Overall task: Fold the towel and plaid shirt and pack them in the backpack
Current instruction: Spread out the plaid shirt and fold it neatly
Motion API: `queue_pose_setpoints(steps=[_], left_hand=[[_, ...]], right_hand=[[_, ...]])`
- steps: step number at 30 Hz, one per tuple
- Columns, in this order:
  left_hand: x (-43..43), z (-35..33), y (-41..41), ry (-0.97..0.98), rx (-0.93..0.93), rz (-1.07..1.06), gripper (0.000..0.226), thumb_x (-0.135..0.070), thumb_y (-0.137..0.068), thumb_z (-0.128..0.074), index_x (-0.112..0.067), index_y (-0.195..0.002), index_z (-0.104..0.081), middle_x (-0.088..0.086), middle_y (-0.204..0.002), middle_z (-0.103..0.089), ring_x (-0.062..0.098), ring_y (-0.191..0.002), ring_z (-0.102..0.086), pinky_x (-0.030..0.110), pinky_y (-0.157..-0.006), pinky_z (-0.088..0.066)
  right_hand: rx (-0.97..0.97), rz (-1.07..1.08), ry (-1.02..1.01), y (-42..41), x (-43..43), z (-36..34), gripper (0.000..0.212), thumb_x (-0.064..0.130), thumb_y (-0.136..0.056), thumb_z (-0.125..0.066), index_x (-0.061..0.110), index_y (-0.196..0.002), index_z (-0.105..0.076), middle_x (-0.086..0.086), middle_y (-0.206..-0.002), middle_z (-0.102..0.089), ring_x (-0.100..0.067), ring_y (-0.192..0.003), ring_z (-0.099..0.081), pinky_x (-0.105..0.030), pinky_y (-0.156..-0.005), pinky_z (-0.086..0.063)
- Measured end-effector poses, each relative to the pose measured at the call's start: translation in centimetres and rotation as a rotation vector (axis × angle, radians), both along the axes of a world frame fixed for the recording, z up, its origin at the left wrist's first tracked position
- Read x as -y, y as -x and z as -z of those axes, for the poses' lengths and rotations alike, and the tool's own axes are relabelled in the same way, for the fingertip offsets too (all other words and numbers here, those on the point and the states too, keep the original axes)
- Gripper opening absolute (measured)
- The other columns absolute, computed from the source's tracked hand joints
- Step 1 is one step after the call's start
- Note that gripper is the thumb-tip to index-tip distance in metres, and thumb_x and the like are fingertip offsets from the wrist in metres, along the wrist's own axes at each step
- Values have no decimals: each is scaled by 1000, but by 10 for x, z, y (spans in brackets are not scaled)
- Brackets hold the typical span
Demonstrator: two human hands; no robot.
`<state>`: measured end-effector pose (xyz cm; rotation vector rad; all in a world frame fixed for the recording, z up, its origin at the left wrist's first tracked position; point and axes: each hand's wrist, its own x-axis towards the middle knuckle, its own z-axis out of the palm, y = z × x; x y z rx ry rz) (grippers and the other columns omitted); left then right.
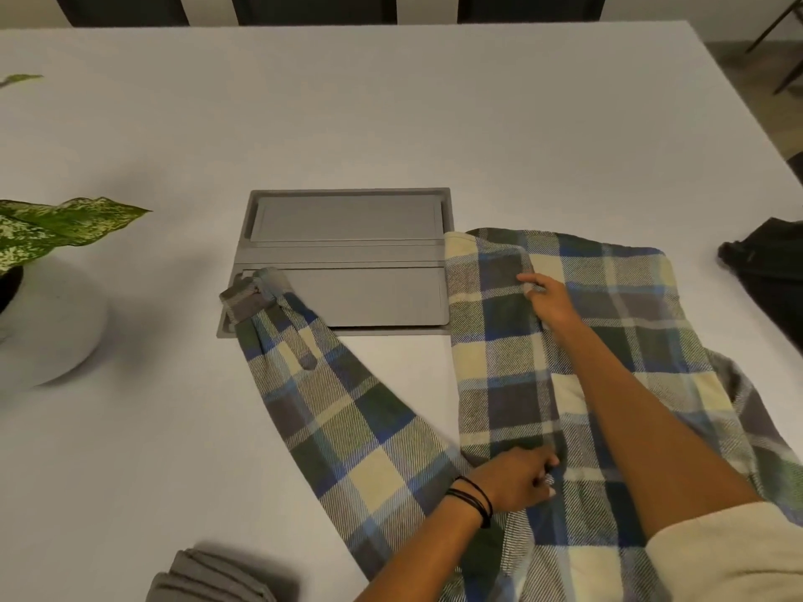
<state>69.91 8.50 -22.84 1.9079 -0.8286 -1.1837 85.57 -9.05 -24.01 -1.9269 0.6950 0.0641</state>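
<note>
— Flannel, is it? Where does the blue, green and cream plaid shirt lie?

— Spread flat on the pale grey surface, right of centre, its body partly over the recessed grey metal panel. One long sleeve trails out to the left, cuff on the panel's near-left corner.

— And the hands?

— The right hand reaches far across the body and pinches a ridge of cloth near the far edge. The left hand, black cords at the wrist, is closed on the same ridge at the near end, close to where the sleeve joins.

— Why hold it at both ends?

— My guess: to lift one straight line of fabric, so the side folds over evenly.

— The other items?

— A folded grey cloth, probably the towel, sits at the near edge, well left of the hands. A dark fabric shape at the far right could be the backpack; I cannot tell. A white pot with a speckled green plant stands far left.
</note>
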Motion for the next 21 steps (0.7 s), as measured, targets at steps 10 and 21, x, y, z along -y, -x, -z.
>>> queue_pose_setpoints(steps=[10,21], left_hand=[[-6,-17,16,-17,192,-17,48,-13,-95,-47,-2,-140,-33,22,-113,-50,33,-103,-50,34,-87,-38],[-58,-35,31,46,319,-119,35,-12,-94,-48,-10,-129,-50,10,-121,-52,19,-111,-51,26,-97,-39]], right_hand=[[-35,33,-4,47,7,-22,30,-5,-92,-43,6,-114,-59,-14,-126,-54,-22,-84,-54,-33,-68,-50],[121,42,71,159,-39,-18,29,-7,-90,-43,12,-101,-63,-9,-115,-61,-10,-83,-57,-10,-62,-46]])
